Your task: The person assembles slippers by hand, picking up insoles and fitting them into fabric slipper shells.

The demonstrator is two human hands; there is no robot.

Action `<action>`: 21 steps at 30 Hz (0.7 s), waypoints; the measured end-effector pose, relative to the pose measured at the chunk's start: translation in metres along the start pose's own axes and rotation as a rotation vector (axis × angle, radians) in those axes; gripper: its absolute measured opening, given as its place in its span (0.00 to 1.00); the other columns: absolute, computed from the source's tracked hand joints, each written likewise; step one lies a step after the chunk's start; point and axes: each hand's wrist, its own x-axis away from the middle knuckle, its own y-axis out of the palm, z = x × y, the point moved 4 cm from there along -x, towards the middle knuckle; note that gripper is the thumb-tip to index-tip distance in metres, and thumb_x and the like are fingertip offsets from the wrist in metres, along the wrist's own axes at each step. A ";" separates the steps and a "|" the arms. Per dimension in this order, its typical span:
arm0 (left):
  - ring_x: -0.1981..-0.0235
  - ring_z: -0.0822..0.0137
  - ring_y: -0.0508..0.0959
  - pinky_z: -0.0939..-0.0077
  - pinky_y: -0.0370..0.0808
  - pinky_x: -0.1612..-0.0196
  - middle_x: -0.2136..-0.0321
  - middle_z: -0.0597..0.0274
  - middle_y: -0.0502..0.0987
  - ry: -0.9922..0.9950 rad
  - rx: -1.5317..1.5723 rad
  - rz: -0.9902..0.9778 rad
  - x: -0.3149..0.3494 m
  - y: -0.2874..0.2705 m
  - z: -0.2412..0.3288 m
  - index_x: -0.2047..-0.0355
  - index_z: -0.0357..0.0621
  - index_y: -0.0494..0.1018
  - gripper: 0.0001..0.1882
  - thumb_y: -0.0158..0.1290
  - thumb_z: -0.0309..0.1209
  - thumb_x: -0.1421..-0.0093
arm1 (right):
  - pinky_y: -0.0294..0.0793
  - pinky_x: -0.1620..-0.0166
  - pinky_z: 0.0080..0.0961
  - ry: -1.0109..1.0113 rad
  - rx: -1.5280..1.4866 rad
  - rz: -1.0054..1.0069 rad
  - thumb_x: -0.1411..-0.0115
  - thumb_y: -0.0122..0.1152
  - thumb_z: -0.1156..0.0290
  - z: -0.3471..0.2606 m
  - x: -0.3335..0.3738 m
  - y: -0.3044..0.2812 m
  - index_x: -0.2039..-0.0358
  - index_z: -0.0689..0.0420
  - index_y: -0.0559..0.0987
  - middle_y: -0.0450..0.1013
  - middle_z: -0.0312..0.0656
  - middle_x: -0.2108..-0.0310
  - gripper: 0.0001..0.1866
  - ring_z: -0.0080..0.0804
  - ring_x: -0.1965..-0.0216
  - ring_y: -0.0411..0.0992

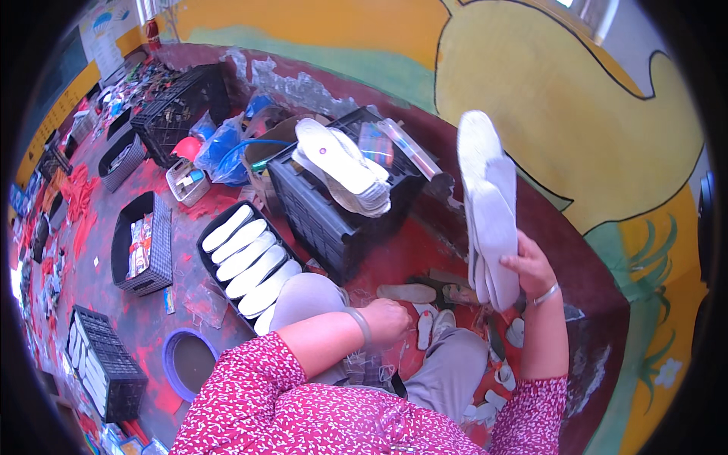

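Note:
Several white shoe insoles (485, 205) are held upright in my right hand (532, 265), raised on the right side by the painted wall. The fingers wrap round the lower part of the bundle. My left hand (388, 320) is curled closed above my lap, and whatever may be inside it is hidden. Ahead, a stack of white insoles (341, 165) rests on an upturned-looking black crate (307, 216). To the left of my knee, a black basket (208, 258) holds a row of white insoles (254, 267).
A purple-rimmed bucket (171, 364) and a dark crate of white pieces (114, 379) stand at left. Beyond are a grey basket (155, 258) with packets and blue plastic bags (221, 148). Loose insoles and shoes (425, 330) lie by my legs. The wall (588, 311) closes the right side.

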 end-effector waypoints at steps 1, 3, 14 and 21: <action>0.70 0.52 0.78 0.60 0.74 0.65 0.75 0.49 0.78 -0.008 -0.002 -0.015 0.001 -0.003 0.000 0.78 0.41 0.76 0.11 0.48 0.34 0.48 | 0.65 0.48 0.26 -0.028 -0.024 -0.072 0.51 0.63 0.69 -0.015 -0.026 0.017 0.48 0.65 0.66 0.70 0.40 0.55 0.30 0.28 0.54 0.69; 0.70 0.51 0.78 0.61 0.74 0.65 0.75 0.48 0.77 -0.034 0.011 0.005 0.002 -0.005 -0.002 0.79 0.40 0.77 0.11 0.49 0.33 0.49 | 0.66 0.49 0.26 -0.042 -0.048 -0.153 0.51 0.64 0.69 -0.024 -0.073 0.031 0.48 0.65 0.66 0.71 0.41 0.55 0.30 0.28 0.54 0.69; 0.71 0.53 0.78 0.60 0.74 0.66 0.77 0.52 0.77 0.015 0.078 0.057 -0.004 0.005 -0.012 0.79 0.41 0.76 0.10 0.49 0.34 0.50 | 0.72 0.57 0.29 0.214 0.039 -0.324 0.56 0.64 0.67 -0.009 -0.238 0.052 0.54 0.63 0.72 0.75 0.43 0.63 0.28 0.31 0.64 0.74; 0.70 0.53 0.79 0.61 0.75 0.66 0.76 0.50 0.78 0.035 0.130 0.093 -0.003 -0.001 -0.017 0.80 0.41 0.77 0.11 0.48 0.33 0.53 | 0.71 0.62 0.25 0.420 0.535 -0.149 0.47 0.59 0.71 0.029 -0.280 0.021 0.62 0.61 0.79 0.75 0.37 0.70 0.12 0.25 0.70 0.73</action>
